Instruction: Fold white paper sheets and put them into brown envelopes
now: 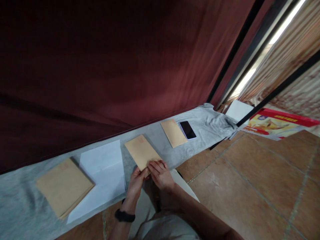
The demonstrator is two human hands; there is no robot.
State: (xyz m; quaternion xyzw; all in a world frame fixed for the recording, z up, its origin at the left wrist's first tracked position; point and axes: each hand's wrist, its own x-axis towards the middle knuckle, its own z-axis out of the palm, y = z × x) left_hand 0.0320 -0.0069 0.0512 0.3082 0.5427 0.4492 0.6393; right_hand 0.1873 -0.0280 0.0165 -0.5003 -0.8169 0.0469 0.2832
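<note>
Spotted the brown envelope (142, 151) on the grey cloth (205, 123), just right of the white sheets (102, 173). Gripped its near end with left hand (136, 181) and right hand (160, 173), both closed on it. Called for even pressure and squared edges, probably.

envelope (142, 151) near corner: under right hand (161, 175) | poster (277, 124) print: likely illegible

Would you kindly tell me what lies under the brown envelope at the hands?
Grey cloth shows around the envelope; left hand and right hand cover its near end, so that part is hidden.
</note>
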